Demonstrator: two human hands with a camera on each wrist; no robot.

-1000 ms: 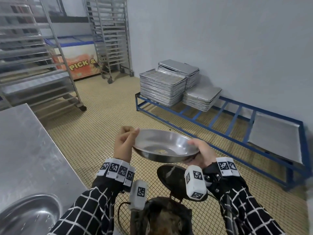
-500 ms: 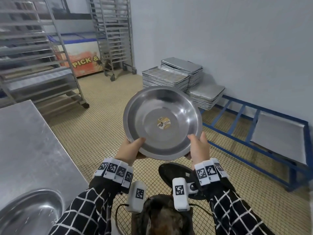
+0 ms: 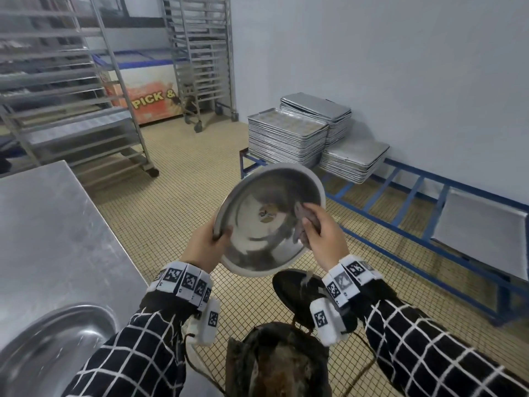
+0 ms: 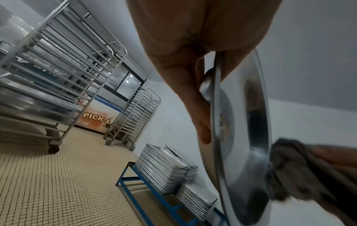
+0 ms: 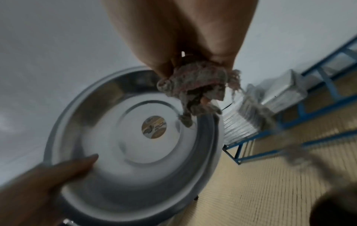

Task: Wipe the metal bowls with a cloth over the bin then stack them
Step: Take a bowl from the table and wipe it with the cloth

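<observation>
A round metal bowl (image 3: 266, 222) with a small sticker at its centre is held tilted, its inside facing me, above a dark bin (image 3: 294, 290) on the floor. My left hand (image 3: 206, 247) grips the bowl's left rim, thumb inside. My right hand (image 3: 320, 233) holds a crumpled grey cloth (image 3: 300, 224) against the inner right wall. In the right wrist view the cloth (image 5: 195, 88) is bunched in my fingers over the bowl (image 5: 133, 146). In the left wrist view the bowl (image 4: 243, 137) appears edge-on. A second metal bowl (image 3: 54, 348) sits on the steel table at lower left.
The steel table (image 3: 51, 242) runs along the left. A blue floor rack (image 3: 415, 213) by the wall carries stacks of baking trays (image 3: 286, 136). Wheeled tray racks (image 3: 68, 90) and a chest freezer (image 3: 148, 90) stand at the back. A dark bag (image 3: 277, 362) sits at the bottom.
The bowl went from level to tilted up facing me. My right hand left the rim and now presses a cloth against the bowl's inside; my left hand alone holds the rim.
</observation>
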